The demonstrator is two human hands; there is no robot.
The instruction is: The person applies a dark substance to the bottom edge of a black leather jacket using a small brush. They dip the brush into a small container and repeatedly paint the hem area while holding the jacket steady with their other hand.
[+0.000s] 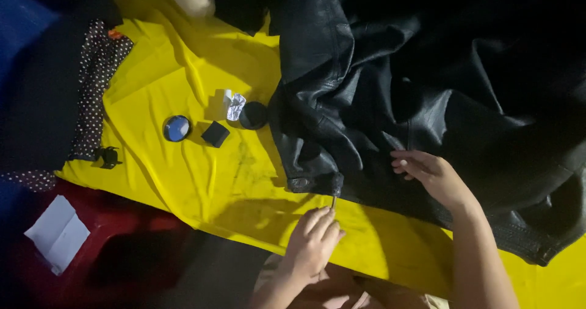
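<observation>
Fingers [326, 219] of left hand [311, 242] pinch upright brush [334, 190]; right hand [430, 175] lies spread on jacket [378, 89].

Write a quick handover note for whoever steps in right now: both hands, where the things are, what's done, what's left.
Left hand: pinches a thin tool at the black leather jacket hem.
Right hand: open, pressing the jacket flat.
On the yellow cloth: round blue-topped tin, small black block, crumpled foil, black round lid.
Done: jacket spread out, items laid out.
Left: work at the hem appears unfinished.

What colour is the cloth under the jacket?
Bright yellow cloth, beneath the black leather jacket; head view.
</observation>
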